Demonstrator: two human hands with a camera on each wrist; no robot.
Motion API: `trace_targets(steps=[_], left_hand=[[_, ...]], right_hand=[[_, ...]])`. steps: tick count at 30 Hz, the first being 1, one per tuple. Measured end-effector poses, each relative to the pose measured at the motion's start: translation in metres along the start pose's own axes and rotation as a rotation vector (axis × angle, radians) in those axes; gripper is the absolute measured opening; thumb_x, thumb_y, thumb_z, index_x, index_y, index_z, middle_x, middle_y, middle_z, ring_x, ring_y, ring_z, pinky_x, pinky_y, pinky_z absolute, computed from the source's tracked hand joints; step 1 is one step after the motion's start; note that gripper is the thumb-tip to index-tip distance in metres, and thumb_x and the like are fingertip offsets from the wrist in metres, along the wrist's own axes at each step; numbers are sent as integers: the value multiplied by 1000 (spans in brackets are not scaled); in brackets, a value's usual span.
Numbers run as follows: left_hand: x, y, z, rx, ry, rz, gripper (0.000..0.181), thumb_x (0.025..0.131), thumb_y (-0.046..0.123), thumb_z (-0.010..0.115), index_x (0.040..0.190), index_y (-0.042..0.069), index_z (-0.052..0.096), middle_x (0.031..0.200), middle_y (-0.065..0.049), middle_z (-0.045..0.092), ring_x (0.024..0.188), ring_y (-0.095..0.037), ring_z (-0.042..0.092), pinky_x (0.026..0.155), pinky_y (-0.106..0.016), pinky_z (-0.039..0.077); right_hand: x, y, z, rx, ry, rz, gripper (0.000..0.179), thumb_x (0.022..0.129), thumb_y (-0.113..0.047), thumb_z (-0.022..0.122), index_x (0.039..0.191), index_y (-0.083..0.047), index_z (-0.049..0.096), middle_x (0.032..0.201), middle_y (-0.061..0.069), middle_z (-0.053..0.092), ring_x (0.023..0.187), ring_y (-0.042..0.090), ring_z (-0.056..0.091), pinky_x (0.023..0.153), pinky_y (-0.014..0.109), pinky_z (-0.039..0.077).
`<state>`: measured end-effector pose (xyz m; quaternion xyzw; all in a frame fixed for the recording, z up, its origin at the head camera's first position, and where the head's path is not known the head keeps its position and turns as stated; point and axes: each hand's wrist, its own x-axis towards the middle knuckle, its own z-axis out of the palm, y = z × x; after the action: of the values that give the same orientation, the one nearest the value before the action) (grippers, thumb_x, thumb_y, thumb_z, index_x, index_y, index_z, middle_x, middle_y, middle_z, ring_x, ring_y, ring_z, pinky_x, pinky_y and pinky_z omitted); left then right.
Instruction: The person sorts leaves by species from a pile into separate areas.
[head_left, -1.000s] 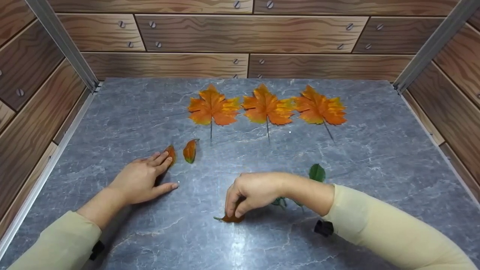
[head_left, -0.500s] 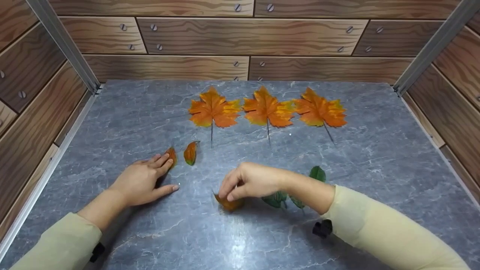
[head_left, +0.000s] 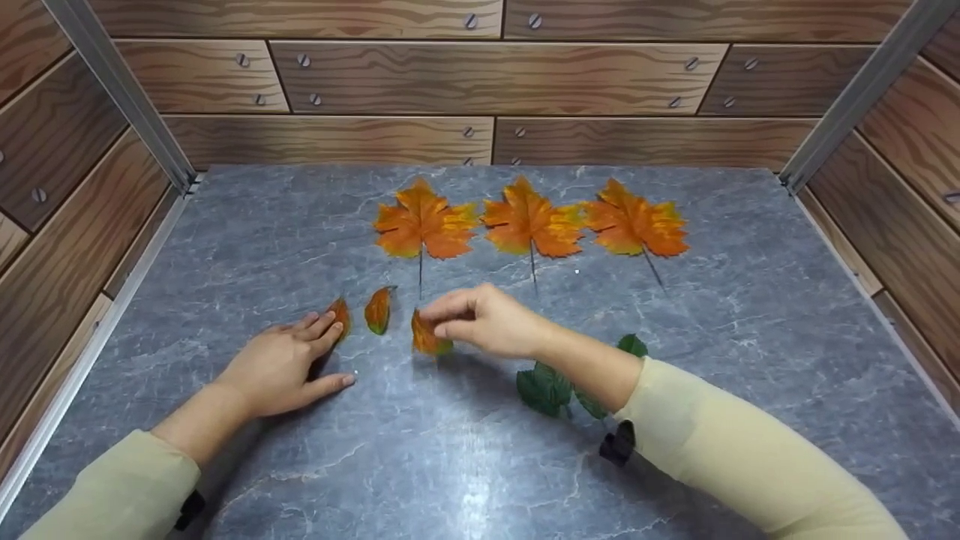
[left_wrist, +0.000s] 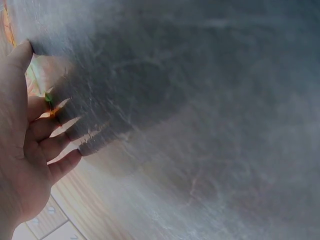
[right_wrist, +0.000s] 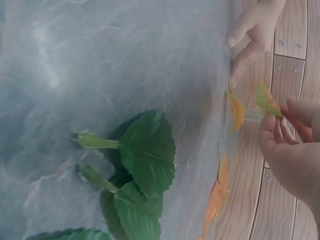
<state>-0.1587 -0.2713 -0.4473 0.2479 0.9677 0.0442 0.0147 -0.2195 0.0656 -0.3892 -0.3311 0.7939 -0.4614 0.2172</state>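
In the head view my left hand [head_left: 281,367] lies flat at the left, its fingertips resting on a small orange-brown leaf [head_left: 340,318] that they partly cover. A second small leaf [head_left: 379,310], orange with a green tip, lies just right of it. My right hand [head_left: 495,322] pinches a third small leaf [head_left: 429,335] between thumb and fingers; the right wrist view shows this leaf [right_wrist: 267,101] raised off the table. Green leaves [head_left: 544,388] lie under my right forearm, which hides part of them. The left wrist view shows the left fingers [left_wrist: 65,162] stretched out over the surface.
Three orange maple leaves with stems, the left [head_left: 424,221], middle [head_left: 531,220] and right [head_left: 636,221], form a row at the back of the grey marbled table [head_left: 262,225]. Wood-patterned walls [head_left: 495,79] stand behind and on both sides.
My right hand has lifted the small leaf from near the table's front middle and carried it away from me and slightly left, beside the two small leaves. My left hand has stayed put.
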Motion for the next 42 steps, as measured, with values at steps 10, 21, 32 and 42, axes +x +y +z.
trace_targets(steps=[10, 21, 32, 42], left_hand=[[1, 0, 0, 0, -1, -7, 89, 102, 71, 53, 157, 1, 49, 161, -23, 44, 145, -45, 47, 112, -63, 43], [0, 0, -1, 1, 11, 4, 88, 103, 70, 52, 156, 0, 50, 161, -23, 45, 144, -45, 48, 111, -63, 44], [0, 0, 0, 6, 10, 6, 89, 102, 71, 52, 156, 0, 50, 160, -24, 46, 143, -46, 48, 112, -64, 43], [0, 1, -1, -1, 2, -2, 89, 102, 71, 53, 157, 0, 49, 162, -22, 44, 144, -45, 47, 112, -63, 43]], right_hand=[[26, 0, 6, 102, 92, 65, 40, 108, -6, 61, 147, -1, 62, 154, 14, 56, 143, 26, 53, 108, 35, 52], [42, 8, 19, 147, 147, 140, 40, 106, -3, 62, 147, -1, 63, 152, 15, 58, 138, 27, 56, 106, 34, 53], [45, 18, 24, 142, 167, 166, 42, 106, -3, 62, 147, -2, 62, 153, 13, 58, 142, 27, 53, 106, 33, 52], [47, 16, 27, 159, 164, 175, 44, 106, -3, 60, 150, -2, 59, 152, 13, 59, 142, 27, 52, 110, 36, 49]])
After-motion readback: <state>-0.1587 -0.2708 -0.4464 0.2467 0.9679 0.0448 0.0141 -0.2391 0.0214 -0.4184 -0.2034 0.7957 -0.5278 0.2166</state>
